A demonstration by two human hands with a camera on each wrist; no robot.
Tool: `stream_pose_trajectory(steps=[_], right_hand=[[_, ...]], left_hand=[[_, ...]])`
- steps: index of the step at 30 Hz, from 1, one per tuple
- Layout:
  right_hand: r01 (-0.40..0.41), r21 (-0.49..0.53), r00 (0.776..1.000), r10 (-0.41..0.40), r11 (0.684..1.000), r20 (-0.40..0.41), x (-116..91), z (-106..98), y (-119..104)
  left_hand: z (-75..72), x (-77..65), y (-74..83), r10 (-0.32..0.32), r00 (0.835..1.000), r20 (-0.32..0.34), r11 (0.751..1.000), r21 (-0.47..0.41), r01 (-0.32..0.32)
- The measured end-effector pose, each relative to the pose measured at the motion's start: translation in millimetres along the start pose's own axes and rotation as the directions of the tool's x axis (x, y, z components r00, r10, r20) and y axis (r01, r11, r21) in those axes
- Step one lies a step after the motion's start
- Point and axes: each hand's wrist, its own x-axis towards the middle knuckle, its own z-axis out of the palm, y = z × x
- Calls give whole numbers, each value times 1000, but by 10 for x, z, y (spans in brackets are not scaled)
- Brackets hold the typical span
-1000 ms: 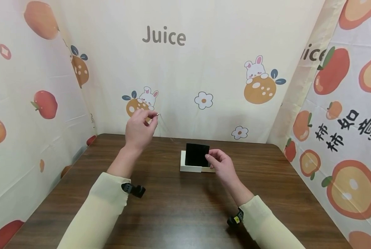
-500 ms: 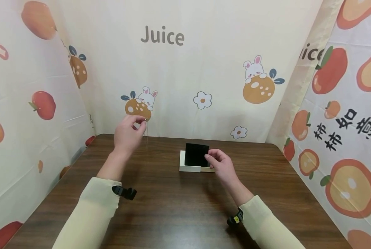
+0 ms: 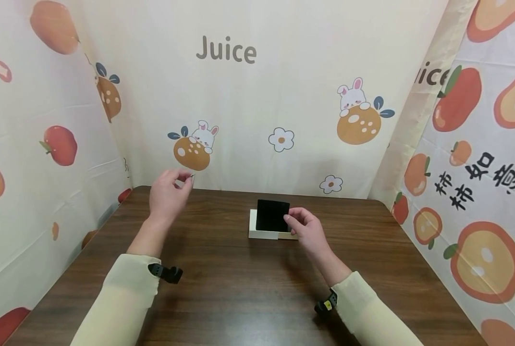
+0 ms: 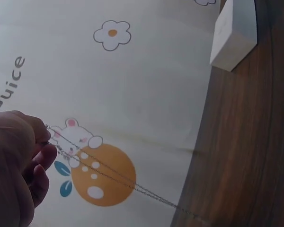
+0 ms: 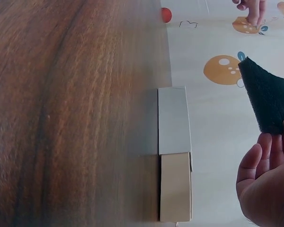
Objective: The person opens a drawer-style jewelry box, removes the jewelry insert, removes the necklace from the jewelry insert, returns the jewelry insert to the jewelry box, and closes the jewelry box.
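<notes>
We see the left hand (image 3: 167, 192) raised above the far left of the tabletop (image 3: 249, 288), its fingers (image 4: 43, 158) pinching a thin silver chain (image 4: 113, 177) that hangs slack down to the tabletop edge. The right hand (image 3: 306, 229) grips a black square pad (image 3: 273, 215) between thumb and curled fingers, holding it upright just over a small white box (image 3: 262, 233) that sits near the middle of the tabletop. A curtain (image 3: 283, 96) printed with fruit and rabbits stands behind.
</notes>
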Motion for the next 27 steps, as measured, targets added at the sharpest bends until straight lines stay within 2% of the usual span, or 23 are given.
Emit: stream_pose_trajectory(steps=[8,13,19,23,27], right_hand=[[-6,-1,1000,6,1000,-3,-9,-8,-21],[-14,-2,1000,14,1000,-2,-14,-9,-38],[-17,-4,1000,17,1000,-1,-13,-9,-50],[-15,1,1000,15,1000,-2,-12,-6,-43],[-2,14,1000,2,1000,1,-15,-10,-31]], left_hand=[[0,-41,-162,-48,995,83,999,27,46],[-11,-82,-254,-119,976,181,991,87,105],[22,-110,-377,-193,926,325,978,141,155],[84,-123,-467,-202,886,417,977,146,154],[150,-150,-535,-207,839,503,977,152,150]])
